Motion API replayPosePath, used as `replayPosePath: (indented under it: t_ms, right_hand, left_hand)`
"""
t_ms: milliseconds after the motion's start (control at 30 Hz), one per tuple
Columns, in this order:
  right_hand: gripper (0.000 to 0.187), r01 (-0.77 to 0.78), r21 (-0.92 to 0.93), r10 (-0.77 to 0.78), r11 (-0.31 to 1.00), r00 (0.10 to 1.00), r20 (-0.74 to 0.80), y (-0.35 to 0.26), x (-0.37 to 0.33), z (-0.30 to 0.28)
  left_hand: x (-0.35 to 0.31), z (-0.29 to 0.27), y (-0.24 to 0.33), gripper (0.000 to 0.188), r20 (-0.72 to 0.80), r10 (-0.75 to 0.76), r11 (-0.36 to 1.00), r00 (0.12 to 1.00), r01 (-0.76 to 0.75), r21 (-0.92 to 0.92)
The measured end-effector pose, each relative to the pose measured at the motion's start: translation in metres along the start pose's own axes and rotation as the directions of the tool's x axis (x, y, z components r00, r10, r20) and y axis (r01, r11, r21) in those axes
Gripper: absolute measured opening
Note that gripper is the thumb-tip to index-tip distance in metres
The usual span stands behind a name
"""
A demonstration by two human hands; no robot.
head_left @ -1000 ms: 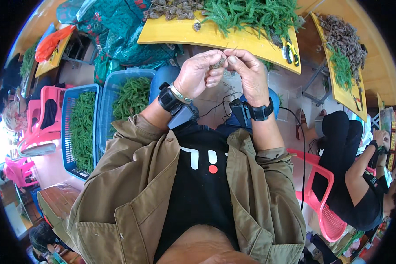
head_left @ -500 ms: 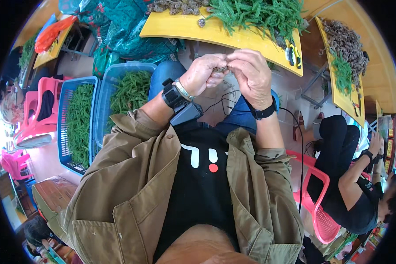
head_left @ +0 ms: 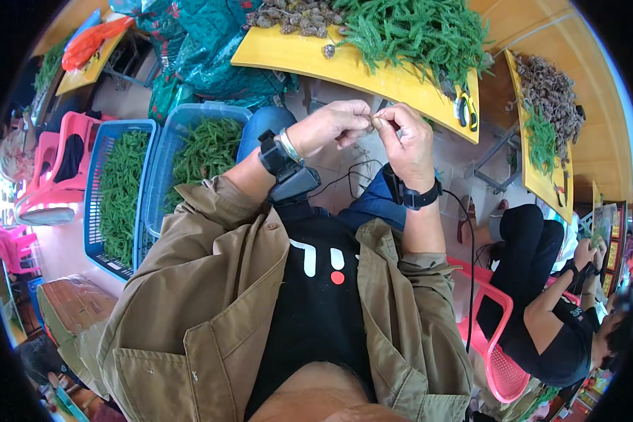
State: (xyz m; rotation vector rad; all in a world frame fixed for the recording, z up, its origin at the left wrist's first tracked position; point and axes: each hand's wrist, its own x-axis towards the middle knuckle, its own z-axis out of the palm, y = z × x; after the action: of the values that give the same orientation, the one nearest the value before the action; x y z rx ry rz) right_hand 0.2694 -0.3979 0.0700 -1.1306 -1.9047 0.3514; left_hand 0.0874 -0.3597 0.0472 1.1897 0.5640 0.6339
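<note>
My left hand (head_left: 336,125) and my right hand (head_left: 406,138) meet in front of my chest, just short of the yellow table (head_left: 288,58). Both have closed fingers, and their fingertips pinch together over something small that I cannot make out. Beyond them on the table lie a heap of green artificial pine sprigs (head_left: 408,35) and a pile of brown pine cones (head_left: 295,19). A single pine cone (head_left: 329,51) rests apart near the front edge. Scissors (head_left: 467,112) with black and yellow handles lie at the table's right end.
Left of my legs stand a clear blue tub (head_left: 211,107) and a blue basket (head_left: 88,211), both holding green sprigs. Shiny green bags (head_left: 211,56) are piled behind them. A black cable (head_left: 472,281) hangs at my right, near a seated person (head_left: 534,281) on a pink chair (head_left: 503,366).
My fingertips have moved slightly right and down, and my left hand's fingers have uncurled a little. The small thing between the hands shows less now. The whole view has shifted slightly.
</note>
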Motion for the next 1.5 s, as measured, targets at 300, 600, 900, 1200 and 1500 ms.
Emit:
replayPosePath:
  t_ms: [300,600,900,1200,1500]
  right_hand:
    - [0.005,-0.413,0.437,0.413,0.799,0.905,0.102,0.02,-0.009,0.028]
    - [0.011,-0.519,0.768,0.688,0.376,0.712,0.144,0.017,-0.009,0.043]
    - [0.011,-0.381,0.414,0.475,0.827,0.867,-0.152,0.031,-0.004,0.006]
    - [0.016,-0.365,0.217,0.398,0.905,0.908,-0.134,0.036,-0.009,-0.031]
    - [0.017,-0.39,0.157,0.408,0.908,0.907,-0.106,0.014,-0.008,-0.046]
  left_hand:
    - [-0.009,0.02,-0.008,0.019,0.003,0.644,0.144,0.765,-0.125,0.982]
    - [-0.008,0.005,-0.019,0.024,-0.05,0.638,0.339,0.768,-0.222,0.914]
    - [0.081,-0.017,0.033,0.024,-0.099,0.568,0.156,0.817,0.011,0.988]
    - [0.164,-0.016,0.062,0.025,-0.191,0.476,-0.002,0.858,0.218,0.976]
    - [0.134,-0.094,0.113,0.018,-0.697,0.266,0.962,0.666,-0.23,0.148]
